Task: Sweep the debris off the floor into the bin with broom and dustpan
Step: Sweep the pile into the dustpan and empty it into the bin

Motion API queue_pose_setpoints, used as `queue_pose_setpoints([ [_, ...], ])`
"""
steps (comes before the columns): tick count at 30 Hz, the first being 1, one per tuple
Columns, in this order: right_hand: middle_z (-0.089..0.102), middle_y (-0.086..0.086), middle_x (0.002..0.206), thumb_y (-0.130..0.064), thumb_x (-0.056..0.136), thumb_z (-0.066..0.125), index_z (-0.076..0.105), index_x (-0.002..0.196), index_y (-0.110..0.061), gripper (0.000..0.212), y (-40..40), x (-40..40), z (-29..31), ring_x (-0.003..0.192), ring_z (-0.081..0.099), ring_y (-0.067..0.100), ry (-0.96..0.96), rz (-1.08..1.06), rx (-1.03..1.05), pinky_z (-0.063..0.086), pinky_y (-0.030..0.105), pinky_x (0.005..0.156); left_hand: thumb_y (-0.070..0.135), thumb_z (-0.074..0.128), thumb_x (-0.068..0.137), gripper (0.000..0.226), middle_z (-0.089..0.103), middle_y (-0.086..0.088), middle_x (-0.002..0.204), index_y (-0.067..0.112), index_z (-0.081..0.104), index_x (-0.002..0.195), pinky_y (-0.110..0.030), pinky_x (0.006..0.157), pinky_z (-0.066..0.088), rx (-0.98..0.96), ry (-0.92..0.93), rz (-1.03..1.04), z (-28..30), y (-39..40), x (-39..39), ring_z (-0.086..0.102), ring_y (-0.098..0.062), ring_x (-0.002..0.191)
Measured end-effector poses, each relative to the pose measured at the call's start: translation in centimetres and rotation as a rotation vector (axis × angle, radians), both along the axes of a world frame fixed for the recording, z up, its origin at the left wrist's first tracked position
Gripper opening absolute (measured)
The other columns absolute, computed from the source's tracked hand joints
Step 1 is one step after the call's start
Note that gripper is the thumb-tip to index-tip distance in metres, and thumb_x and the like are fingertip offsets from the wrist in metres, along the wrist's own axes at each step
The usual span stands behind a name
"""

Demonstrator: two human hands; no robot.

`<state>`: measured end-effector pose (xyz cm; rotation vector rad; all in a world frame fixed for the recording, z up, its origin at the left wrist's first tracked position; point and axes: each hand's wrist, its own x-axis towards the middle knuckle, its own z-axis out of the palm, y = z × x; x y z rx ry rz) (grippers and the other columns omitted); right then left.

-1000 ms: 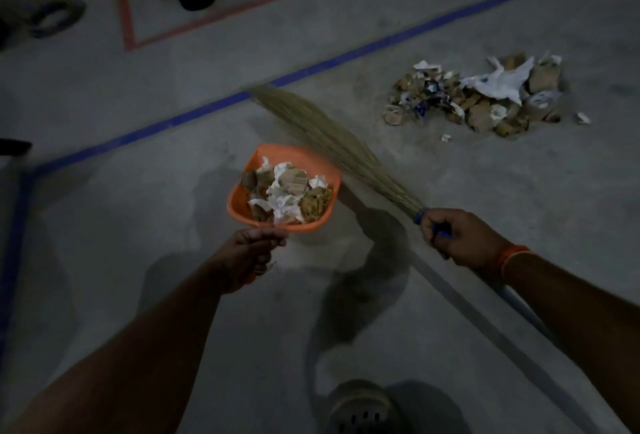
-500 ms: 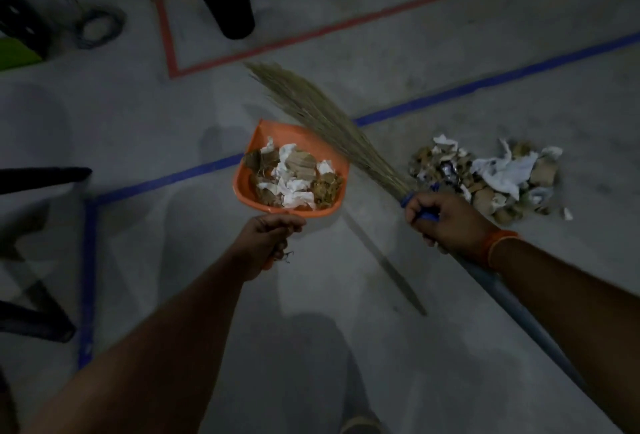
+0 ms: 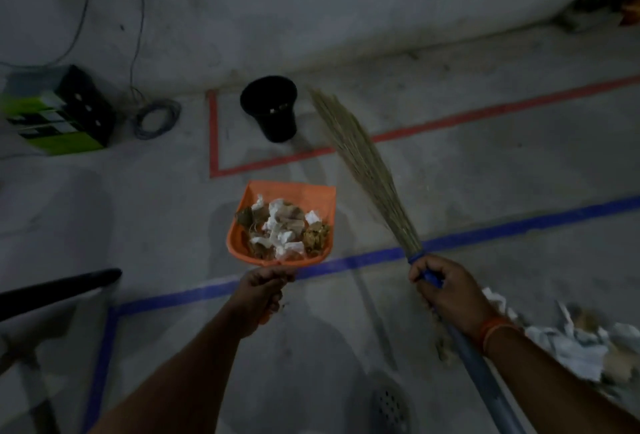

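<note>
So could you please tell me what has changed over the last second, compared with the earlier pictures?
The view has swung toward the black bin, now fully in sight ahead. The loaded orange dustpan has been carried nearer to it, the broom now points more upright, and the debris pile has slid to the lower right. Unchanged: the left hand still grips the dustpan handle, the right hand the broom.

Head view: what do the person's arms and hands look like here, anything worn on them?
Both forearms are bare, with no sleeves in view. The left hand wears nothing visible: no glove, ring or band. The right hand is also ungloved; an orange band circles that wrist. Dim light hides finer details.
</note>
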<state>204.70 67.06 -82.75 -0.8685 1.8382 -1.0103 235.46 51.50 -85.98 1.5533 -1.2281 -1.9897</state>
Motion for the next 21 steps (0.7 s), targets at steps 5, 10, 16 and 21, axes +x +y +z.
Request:
queue_pose_setpoints([
  [5, 0.053, 0.004, 0.052, 0.009, 0.085, 0.059, 0.062, 0.081, -0.011, 0.021, -13.8, -3.2, -0.6, 0.043, 0.050, 0.015, -0.020, 0.021, 0.015, 0.040, 0.026, 0.039, -0.007, 0.045, 0.099, 0.031, 0.068, -0.008, 0.092, 0.002, 0.074, 0.105, -0.019, 0.040, 0.033, -0.067, 0.069, 0.050, 0.1, -12.9, -4.8, 0.041, -0.008, 0.047],
  [10, 0.054, 0.005, 0.056, 0.008, 0.087, 0.058, 0.062, 0.081, -0.009, 0.019, -29.1, -5.8, -0.2, 0.047, 0.051, 0.019, -0.048, 0.044, 0.022, 0.043, 0.028, 0.042, -0.005, 0.047, 0.099, 0.030, 0.068, -0.008, 0.090, 0.003, 0.075, 0.105, -0.020, 0.038, 0.033, -0.089, 0.039, 0.034, 0.3, -27.2, -8.1, 0.042, -0.009, 0.048],
  [16, 0.055, 0.009, 0.058, 0.005, 0.089, 0.057, 0.064, 0.081, -0.013, 0.021, -46.0, -10.1, -2.2, 0.050, 0.053, 0.023, -0.060, 0.008, 0.061, 0.045, 0.033, 0.047, 0.000, 0.049, 0.101, 0.028, 0.062, -0.006, 0.071, 0.007, 0.076, 0.100, -0.019, 0.036, 0.030, -0.085, -0.035, 0.065, -1.7, -46.0, -10.0, 0.040, -0.009, 0.044],
  [21, 0.056, 0.011, 0.062, 0.008, 0.090, 0.055, 0.064, 0.082, -0.010, 0.022, -56.1, -13.6, -5.6, 0.051, 0.053, 0.025, -0.089, -0.003, 0.083, 0.046, 0.033, 0.048, -0.002, 0.048, 0.101, 0.026, 0.061, -0.003, 0.068, 0.003, 0.074, 0.103, -0.017, 0.033, 0.030, -0.103, -0.187, 0.112, -4.4, -58.7, -11.1, 0.042, -0.007, 0.039],
])
